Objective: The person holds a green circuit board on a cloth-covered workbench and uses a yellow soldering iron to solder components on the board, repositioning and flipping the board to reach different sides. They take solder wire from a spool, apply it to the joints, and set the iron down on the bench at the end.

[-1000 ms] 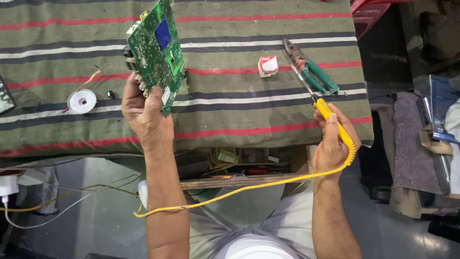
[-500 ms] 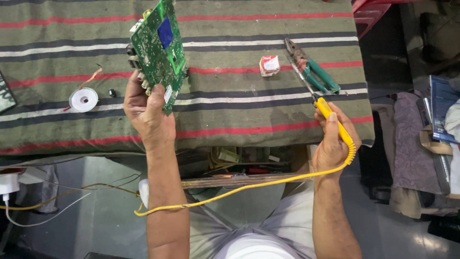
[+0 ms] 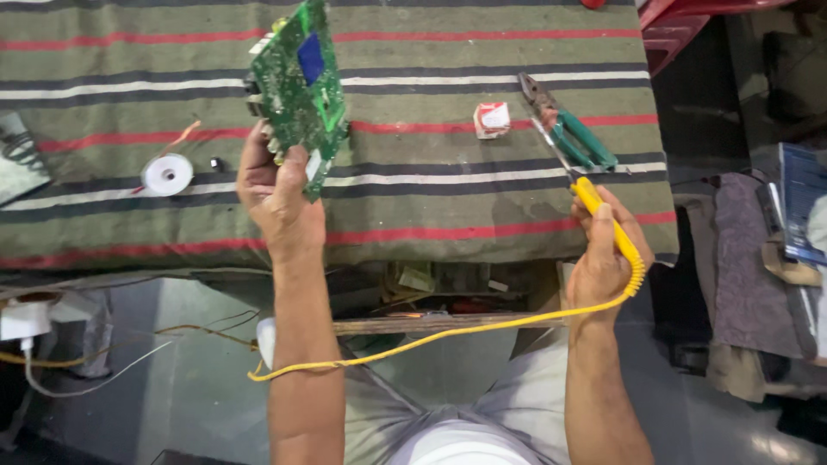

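My left hand (image 3: 277, 196) grips a green circuit board (image 3: 299, 82) by its lower edge and holds it tilted up above the striped cloth. In my right hand (image 3: 603, 258) is a yellow-handled soldering iron (image 3: 594, 207), its metal tip pointing up and left over the cloth's right side. A yellow cord (image 3: 448, 331) runs from the handle down and left across my lap, under my left forearm.
The striped cloth (image 3: 431, 198) covers the table. On it lie green-handled pliers (image 3: 568, 129), a small red and white box (image 3: 492, 119) and a white solder spool (image 3: 167, 174). A white plug and wires (image 3: 26, 323) sit on the floor at left. Fabric and books are piled at right.
The circuit board and my left hand have barely shifted. My right hand still holds the soldering iron in the same spot.
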